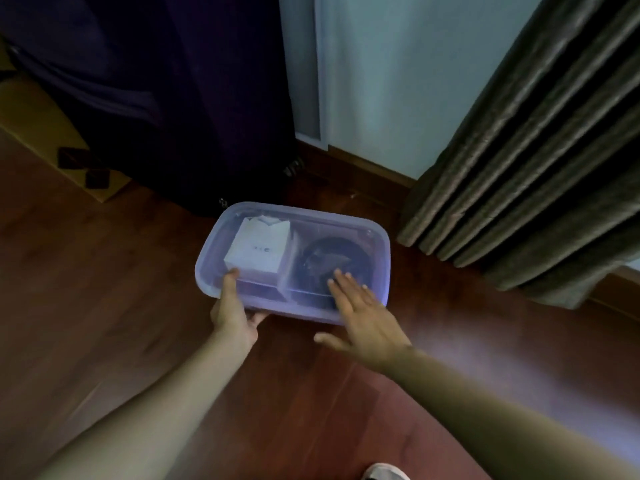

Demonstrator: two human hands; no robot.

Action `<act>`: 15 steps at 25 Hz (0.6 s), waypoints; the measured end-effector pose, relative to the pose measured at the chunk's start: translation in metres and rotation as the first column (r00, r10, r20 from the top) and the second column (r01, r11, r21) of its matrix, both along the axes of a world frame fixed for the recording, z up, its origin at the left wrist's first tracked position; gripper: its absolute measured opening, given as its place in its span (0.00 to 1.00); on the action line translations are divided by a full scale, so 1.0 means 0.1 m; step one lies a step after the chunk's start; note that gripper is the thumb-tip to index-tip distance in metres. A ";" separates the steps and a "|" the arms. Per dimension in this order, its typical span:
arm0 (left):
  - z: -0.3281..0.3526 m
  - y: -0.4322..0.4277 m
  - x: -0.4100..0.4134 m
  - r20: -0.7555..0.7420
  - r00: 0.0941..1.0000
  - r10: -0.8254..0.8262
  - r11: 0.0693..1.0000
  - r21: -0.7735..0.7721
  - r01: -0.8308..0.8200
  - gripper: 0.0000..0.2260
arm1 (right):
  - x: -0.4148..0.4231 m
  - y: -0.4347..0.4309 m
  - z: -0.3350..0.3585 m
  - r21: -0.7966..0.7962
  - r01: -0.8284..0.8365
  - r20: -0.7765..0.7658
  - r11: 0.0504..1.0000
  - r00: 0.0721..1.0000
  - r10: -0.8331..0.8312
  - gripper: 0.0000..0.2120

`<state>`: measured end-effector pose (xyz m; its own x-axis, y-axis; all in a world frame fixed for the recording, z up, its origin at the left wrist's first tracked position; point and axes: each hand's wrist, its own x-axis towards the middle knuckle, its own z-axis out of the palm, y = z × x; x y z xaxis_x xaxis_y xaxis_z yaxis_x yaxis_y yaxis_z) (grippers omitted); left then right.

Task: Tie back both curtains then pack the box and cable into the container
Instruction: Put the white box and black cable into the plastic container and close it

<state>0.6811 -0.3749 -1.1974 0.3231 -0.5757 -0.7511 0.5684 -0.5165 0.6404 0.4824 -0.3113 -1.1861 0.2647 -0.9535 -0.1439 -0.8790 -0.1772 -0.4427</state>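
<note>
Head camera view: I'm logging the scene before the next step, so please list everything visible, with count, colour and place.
container: one, translucent purple, lid on, on the floor at centre
box: one, white, inside the container, left part
cable: one, dark, coiled, inside the container, right part
curtain: one, grey-brown, pleated, right
dark fabric: one, deep purple, upper left
cardboard box: one, tan, far left
floor: red-brown wood
shoe: one, white, bottom edge
left hand: gripping the container's near edge
right hand: flat, fingers over the lid

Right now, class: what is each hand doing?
Left hand: shut, its grip on the near rim of the translucent purple plastic container.
Right hand: open, fingers flat on the container's lid.
</note>
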 end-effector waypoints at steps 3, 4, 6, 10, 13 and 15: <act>-0.14 -0.08 -0.05 -0.006 0.999 0.038 0.999 -0.007 -0.038 0.19 | -0.02 -0.14 -0.25 -0.019 -0.094 -0.196 0.995 0.977 0.089 0.40; -0.17 -0.14 -0.08 -0.002 0.999 0.037 0.999 -0.016 -0.037 0.19 | -0.04 -0.20 -0.33 -0.066 -0.075 -0.212 0.995 0.975 0.059 0.37; -0.20 -0.24 -0.17 0.000 1.000 0.023 1.000 -0.012 -0.023 0.18 | -0.11 -0.29 -0.45 -0.143 -0.036 -0.222 0.989 0.975 0.003 0.25; -0.26 -0.43 -0.41 -0.023 1.000 -0.011 1.000 -0.014 0.010 0.17 | -0.26 -0.44 -0.46 -0.141 -0.011 -0.323 0.990 0.946 -0.036 0.27; -0.26 -0.63 -0.52 0.007 0.999 -0.041 0.999 -0.009 0.041 0.17 | -0.29 -0.53 -0.45 -0.099 -0.003 -0.373 0.995 0.927 -0.034 0.26; -0.27 -0.80 -0.55 0.041 0.997 -0.070 0.998 0.007 0.070 0.18 | -0.28 -0.60 -0.43 -0.094 0.023 -0.390 0.995 0.919 -0.058 0.26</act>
<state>0.6261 -0.4551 -1.2241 0.3127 -0.5939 -0.7412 0.5037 -0.5579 0.6596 0.4542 -0.3712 -1.2290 0.1648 -0.9755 -0.1455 -0.9861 -0.1597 -0.0457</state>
